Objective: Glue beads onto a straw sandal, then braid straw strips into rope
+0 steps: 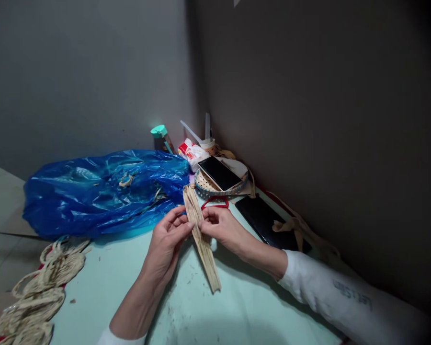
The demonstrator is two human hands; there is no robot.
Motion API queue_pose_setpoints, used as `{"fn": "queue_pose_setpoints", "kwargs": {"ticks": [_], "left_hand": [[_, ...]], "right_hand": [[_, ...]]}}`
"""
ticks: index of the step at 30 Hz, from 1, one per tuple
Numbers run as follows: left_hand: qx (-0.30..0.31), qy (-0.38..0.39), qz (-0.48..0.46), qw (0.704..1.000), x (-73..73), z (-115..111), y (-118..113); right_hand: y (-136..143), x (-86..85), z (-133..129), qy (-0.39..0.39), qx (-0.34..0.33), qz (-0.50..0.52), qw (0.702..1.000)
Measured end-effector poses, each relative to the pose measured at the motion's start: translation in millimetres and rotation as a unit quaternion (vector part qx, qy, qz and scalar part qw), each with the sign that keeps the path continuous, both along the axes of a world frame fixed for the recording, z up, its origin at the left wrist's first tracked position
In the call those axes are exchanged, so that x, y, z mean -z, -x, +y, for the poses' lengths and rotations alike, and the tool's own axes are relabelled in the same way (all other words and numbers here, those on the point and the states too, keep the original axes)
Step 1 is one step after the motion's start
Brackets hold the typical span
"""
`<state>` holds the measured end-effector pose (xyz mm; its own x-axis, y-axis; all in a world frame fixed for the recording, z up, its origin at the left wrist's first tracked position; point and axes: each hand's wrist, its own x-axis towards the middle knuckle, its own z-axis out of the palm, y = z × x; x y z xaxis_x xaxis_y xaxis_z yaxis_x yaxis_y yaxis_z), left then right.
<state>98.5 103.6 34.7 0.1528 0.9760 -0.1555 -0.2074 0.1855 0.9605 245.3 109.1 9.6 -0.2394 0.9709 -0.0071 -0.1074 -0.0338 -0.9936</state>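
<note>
Between my two hands I hold a long, flat strip of dried plant fibre (206,256), pale tan and creased lengthwise. It runs from near the basket down toward me, its lower end hanging over the table. My left hand (170,235) pinches its left edge between thumb and fingers. From the other side, my right hand (221,227) grips the same strip at about the same height, its thumb close to the left one. Just beyond the right fingers lie red-handled scissors (215,202), their blades not visible.
A blue plastic bag (104,191) spreads over the table's (118,287) back left. Coiled braided cords (32,306) line the left edge. A phone (220,173) rests on a woven basket (204,188). A black tablet-like slab (262,220), a teal-lidded bottle (161,139) and a tissue pack (192,152) stand near the walls.
</note>
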Motion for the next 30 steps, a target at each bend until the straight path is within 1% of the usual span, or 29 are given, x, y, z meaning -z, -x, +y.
{"fn": "queue_pose_setpoints", "kwargs": {"ticks": [5, 9, 11, 13, 17, 20, 24, 27, 30], "left_hand": [[0.007, 0.010, -0.003, 1.000, -3.1, 0, -3], [-0.004, -0.006, 0.008, 1.000, -4.0, -1, -4], [0.000, -0.002, 0.012, 1.000, -4.0, -1, -3], [0.013, 0.013, 0.008, 1.000, -4.1, -1, -1], [0.064, 0.053, -0.018, 0.996, -4.7, 2, 4], [0.089, 0.071, -0.032, 0.993, -5.2, 4, 7], [0.120, 0.078, -0.036, 0.989, -5.4, 6, 12], [0.134, 0.080, -0.031, 0.987, -6.2, 6, 13], [0.135, 0.077, -0.023, 0.988, -8.0, 6, 14]], "right_hand": [[0, 1.9, 1, -0.002, 0.004, 0.010, 1.000], [-1, 0.4, 0, -0.012, -0.012, 0.019, 1.000], [-3, -0.5, -1, -0.018, -0.021, 0.023, 0.999], [-4, -1.8, -3, -0.012, -0.029, 0.026, 0.999], [-6, -5.2, -5, 0.034, -0.040, 0.044, 0.998], [-6, -7.1, -5, 0.064, -0.053, 0.076, 0.994], [-5, -8.1, -5, 0.092, -0.081, 0.123, 0.985], [-5, -8.3, -5, 0.110, -0.085, 0.129, 0.982], [-5, -7.7, -6, 0.108, -0.094, 0.125, 0.982]]}}
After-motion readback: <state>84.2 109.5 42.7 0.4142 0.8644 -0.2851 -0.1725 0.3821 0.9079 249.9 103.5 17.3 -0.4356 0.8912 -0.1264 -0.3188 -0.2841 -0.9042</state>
